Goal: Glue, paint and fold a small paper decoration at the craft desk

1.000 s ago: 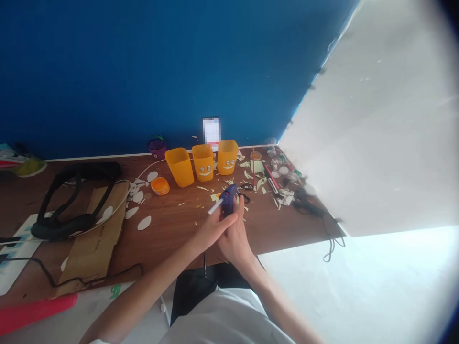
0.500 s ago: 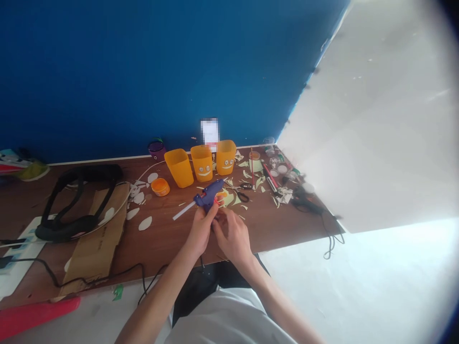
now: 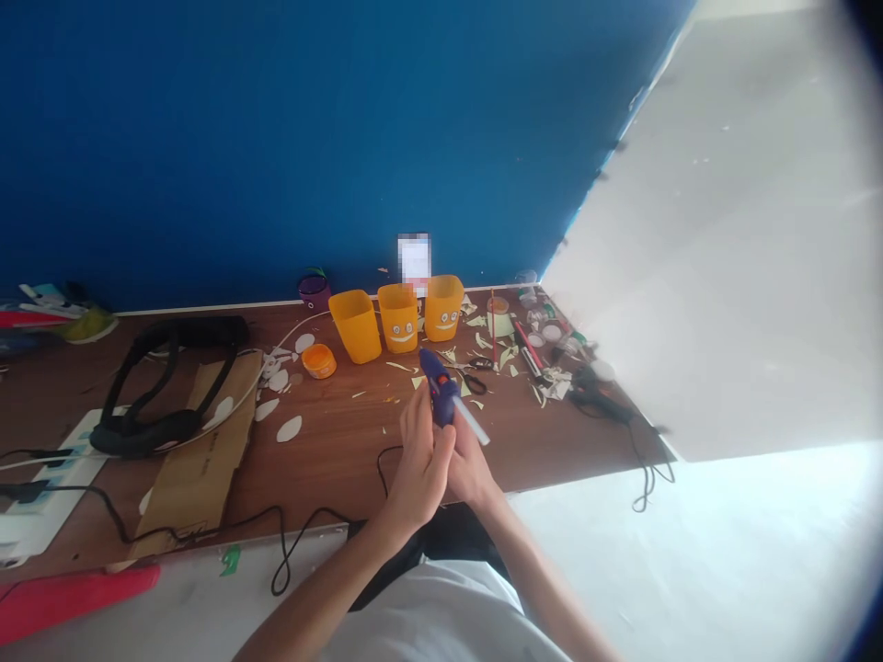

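Note:
A blue glue gun [image 3: 441, 386] with a white glue stick [image 3: 470, 421] at its rear is held between both hands near the table's front edge. My left hand [image 3: 420, 455] is closed round its left side, thumb on top. Partly hidden behind it, my right hand [image 3: 469, 464] wraps the gun's lower right side. The nozzle points away, toward the yellow cups. Two yellow cups [image 3: 398, 317] [image 3: 443, 308] bear smiling faces; a third yellow cup [image 3: 355, 326] shows none. Black-handled scissors [image 3: 473, 381] lie just beyond the gun.
An orange tub [image 3: 318, 361], white cut-outs [image 3: 289, 429] and a black headset [image 3: 144, 432] on cardboard [image 3: 200, 469] are at left, beside a power strip [image 3: 51, 487]. Paper scraps, pens [image 3: 528, 348] and a black tool [image 3: 600, 395] lie at right. Black cables cross the front edge.
The glue gun has turned, its nozzle from right to forward and its stick from left to right. My left hand has moved right and closed round it. The view has shifted slightly.

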Demonstrator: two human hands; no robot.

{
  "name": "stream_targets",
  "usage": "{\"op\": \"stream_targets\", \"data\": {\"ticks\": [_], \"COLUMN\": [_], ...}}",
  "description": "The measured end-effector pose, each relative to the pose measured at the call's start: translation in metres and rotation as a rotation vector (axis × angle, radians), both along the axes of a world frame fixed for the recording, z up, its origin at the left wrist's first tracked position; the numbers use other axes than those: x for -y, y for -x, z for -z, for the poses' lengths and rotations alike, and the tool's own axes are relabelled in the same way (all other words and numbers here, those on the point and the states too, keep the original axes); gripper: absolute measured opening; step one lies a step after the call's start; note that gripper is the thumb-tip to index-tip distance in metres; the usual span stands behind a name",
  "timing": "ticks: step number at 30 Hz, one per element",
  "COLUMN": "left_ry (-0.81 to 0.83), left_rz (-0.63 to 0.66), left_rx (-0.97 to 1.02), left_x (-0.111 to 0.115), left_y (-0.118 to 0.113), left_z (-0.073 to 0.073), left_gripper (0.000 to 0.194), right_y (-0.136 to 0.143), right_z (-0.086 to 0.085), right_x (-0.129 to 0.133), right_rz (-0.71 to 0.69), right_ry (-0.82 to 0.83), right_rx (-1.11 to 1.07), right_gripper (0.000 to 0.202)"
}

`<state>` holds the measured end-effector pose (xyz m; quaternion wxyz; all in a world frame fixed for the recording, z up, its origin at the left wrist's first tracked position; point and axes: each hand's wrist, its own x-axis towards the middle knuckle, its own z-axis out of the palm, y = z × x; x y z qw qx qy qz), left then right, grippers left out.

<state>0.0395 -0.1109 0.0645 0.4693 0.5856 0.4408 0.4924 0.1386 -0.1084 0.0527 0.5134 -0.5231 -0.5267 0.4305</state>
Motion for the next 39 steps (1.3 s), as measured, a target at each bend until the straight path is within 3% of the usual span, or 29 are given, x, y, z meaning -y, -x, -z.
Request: {"op": "stream_targets", "data": {"ticks": [7, 12, 16, 24, 26, 29, 33, 36, 39], "left_ry": [-0.036, -0.111, -0.127, 0.154, 0.236, 0.331, 0.282, 0.265, 0.276], "left_rz": [0.092, 0.046, 0.023, -0.045, -0.014, 0.017, -0.076, -0.201, -0.383], "left_rx": [-0.037, -0.153, -0.188, 0.014, 0.076, 0.001, -0.059, -0.142, -0.259], "left_x": [0.008, 0.008, 0.006, -0.009, -0.017, -0.026, -0.033, -0.04, -0.047], "left_y": [-0.01, -0.012, -0.009, -0.001, 0.001, 0.006, 0.021, 0.051, 0.098], "left_z": [0.001, 0.002, -0.002, 0.0, 0.002, 0.003, 0.005, 0.01, 0.017], "left_gripper": [0.056, 0.053, 0.043, 0.032, 0.034, 0.034, 0.033, 0.036, 0.04], "right_y": [-0.004, -0.009, -0.012, -0.016, -0.014, -0.006, 0.008, 0.013, 0.011], "right_z": [0.011, 0.018, 0.027, 0.043, 0.043, 0.04, 0.03, 0.024, 0.023], "right_x": [-0.008, -0.011, -0.011, -0.012, -0.012, -0.013, -0.013, -0.008, -0.001], "right_rz": [0.172, 0.013, -0.152, -0.323, -0.37, -0.388, -0.373, -0.388, -0.286], "right_ry": [0.183, 0.234, 0.232, 0.238, 0.251, 0.274, 0.153, 0.047, 0.059], "right_rx": [-0.504, -0.757, -0.828, -0.851, -0.826, -0.627, -0.253, -0.069, 0.047], "right_gripper": [0.03, 0.034, 0.036, 0.038, 0.037, 0.032, 0.034, 0.04, 0.04]}}
